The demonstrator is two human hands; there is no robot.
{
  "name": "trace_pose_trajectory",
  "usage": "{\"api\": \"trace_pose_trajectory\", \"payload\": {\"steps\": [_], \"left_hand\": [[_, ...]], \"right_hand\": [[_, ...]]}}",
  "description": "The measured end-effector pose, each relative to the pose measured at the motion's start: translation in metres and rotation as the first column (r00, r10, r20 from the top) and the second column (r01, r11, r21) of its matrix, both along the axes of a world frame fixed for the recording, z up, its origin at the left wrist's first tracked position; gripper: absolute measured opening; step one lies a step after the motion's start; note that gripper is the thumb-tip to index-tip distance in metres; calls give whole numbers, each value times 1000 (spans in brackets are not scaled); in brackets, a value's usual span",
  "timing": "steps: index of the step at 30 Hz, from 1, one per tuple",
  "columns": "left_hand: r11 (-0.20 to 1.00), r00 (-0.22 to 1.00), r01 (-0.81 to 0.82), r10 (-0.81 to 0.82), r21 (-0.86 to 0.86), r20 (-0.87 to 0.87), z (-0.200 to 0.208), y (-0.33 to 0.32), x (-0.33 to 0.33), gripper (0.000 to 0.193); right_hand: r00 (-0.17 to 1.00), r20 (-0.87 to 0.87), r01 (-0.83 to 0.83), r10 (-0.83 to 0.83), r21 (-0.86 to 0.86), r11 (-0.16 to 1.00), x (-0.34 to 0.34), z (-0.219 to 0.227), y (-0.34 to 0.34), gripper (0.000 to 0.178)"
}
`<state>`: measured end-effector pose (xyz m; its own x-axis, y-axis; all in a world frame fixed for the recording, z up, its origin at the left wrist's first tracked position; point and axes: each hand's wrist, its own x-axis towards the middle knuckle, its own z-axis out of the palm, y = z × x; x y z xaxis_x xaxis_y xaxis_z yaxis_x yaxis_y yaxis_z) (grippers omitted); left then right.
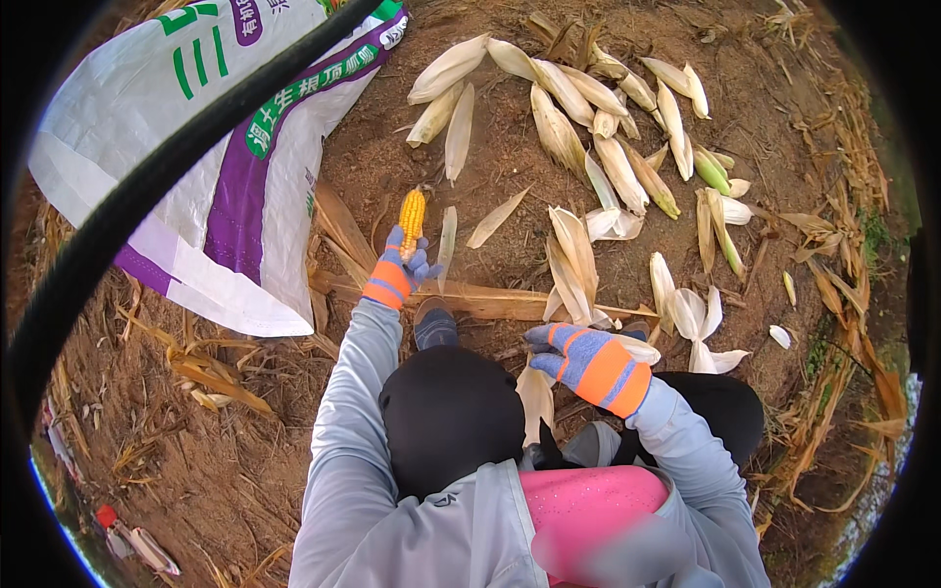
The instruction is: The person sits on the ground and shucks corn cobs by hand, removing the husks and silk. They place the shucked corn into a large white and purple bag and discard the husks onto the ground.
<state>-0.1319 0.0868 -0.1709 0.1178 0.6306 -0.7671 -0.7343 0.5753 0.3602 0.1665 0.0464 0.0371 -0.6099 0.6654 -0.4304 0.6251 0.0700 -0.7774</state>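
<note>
Yellow, bare-kernelled corn cob [413,221]: husk off, held above brown soil [368,127] near white-and-purple plastic sack [235,225]; orange-and-blue-gloved left hand [400,269] grasping its base. Orange-and-blue-gloved right hand [593,365] beside pale papery husk [536,402]; cannot tell whether fingers grip. Scattered straw-coloured, leaf-wrapped ears [619,174]: some look unopened, probably left to strip.

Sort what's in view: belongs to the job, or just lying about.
Likely the job:
- yellow corn ear, in the left hand
- right hand
- pale husks, some perhaps holding ears
- sack, probably

Apparently just lying about:
- dry stalk
- dry leaves
</note>
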Motion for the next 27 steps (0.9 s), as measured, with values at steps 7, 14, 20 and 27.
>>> {"api": "trace_pose_trajectory", "payload": {"steps": [7, 14, 20, 27], "left_hand": [[998, 996, 56, -55, 10, -77, 13, -12, 12, 48], [972, 791, 226, -219, -61, -572, 20, -45, 4, 51], [965, 686, 262, -192, -8, -702, 69, -134, -18, 39], [953, 719, 67, 159, 295, -677, 143, -228, -52, 35]], "right_hand": [[1000, -9, -16, 16, 38, 999, -2, 7, 6, 35], [998, -2, -66, 67, 107, 992, -9, 16, 1, 33], [998, -31, -47, 49, 77, 996, -17, 24, -4, 30], [995, 55, -87, 85, 51, 995, -14, 20, -10, 33]]}}
